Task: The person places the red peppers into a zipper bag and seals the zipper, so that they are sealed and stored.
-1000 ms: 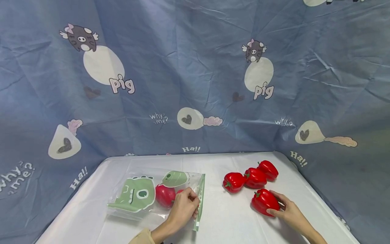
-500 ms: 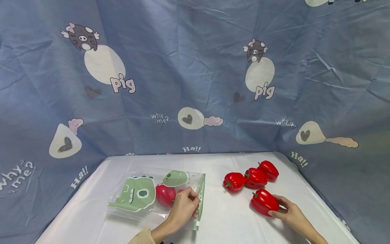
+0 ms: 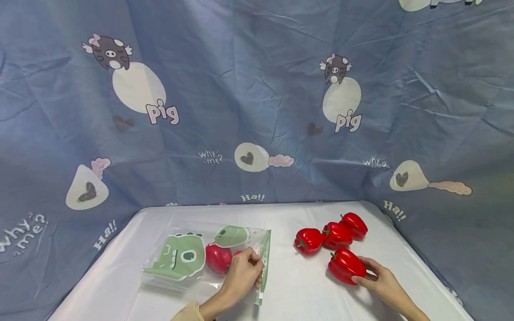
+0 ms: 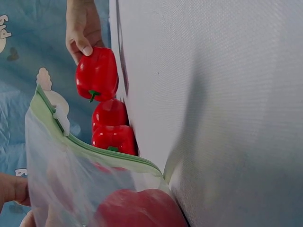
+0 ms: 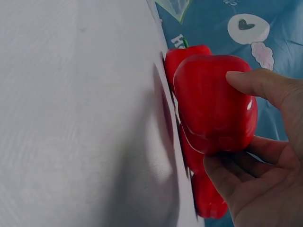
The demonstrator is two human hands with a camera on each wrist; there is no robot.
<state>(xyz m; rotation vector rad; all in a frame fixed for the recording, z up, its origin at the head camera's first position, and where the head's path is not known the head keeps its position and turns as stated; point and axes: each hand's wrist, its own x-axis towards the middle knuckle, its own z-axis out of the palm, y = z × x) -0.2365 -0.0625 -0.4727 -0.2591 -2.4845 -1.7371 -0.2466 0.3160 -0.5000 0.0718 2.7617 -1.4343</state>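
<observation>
My right hand [image 3: 383, 281] grips a red bell pepper [image 3: 346, 266], thumb on the near side and fingers on the far side. In the right wrist view this bell pepper [image 5: 215, 101] fills the grasp, its underside close over the white cloth. My left hand [image 3: 242, 272] pinches a clear zip bag [image 3: 176, 261] with green monster prints, close to its green zip edge. Red bell peppers show through the bag's film. From the left wrist, the bag's zip mouth [image 4: 109, 153] rises off the table, with the held pepper beyond it; only parts of the left fingers show there.
Three more red bell peppers, the nearest one [image 3: 308, 241] at the left end, lie in a slanting row behind my right hand. All rest on a white-covered table [image 3: 297, 290]. A blue printed curtain [image 3: 257, 111] hangs behind it.
My right hand has carried its bell pepper slightly to the left. The left hand and the bag stay as they were.
</observation>
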